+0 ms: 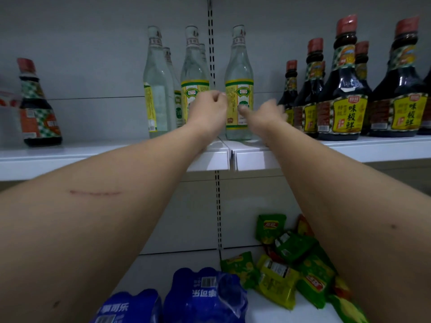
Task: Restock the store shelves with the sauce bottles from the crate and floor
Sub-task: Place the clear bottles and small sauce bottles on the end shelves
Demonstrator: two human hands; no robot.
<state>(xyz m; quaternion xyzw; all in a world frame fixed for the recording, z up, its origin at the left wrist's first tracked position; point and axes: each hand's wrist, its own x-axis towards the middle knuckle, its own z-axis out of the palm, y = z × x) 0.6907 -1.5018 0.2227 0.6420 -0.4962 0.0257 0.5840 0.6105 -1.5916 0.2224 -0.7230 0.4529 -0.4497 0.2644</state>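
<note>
**At the upper shelf: both hands by a clear bottle**

On the white shelf [349, 149], clear bottle [239, 89] stands upright between the hands. Left hand [210, 110] fingers curled, gripping nothing visible. Right hand [268, 115] blurred, grip unclear. Dark sauce bottles [342, 89] lined up right; snack packets [284, 259] below.

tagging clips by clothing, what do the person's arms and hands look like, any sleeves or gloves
Both forearms are bare, with no sleeves in view. The left hand and right hand wear no gloves; no rings or watch show. The left forearm carries a thin reddish scratch.
</note>
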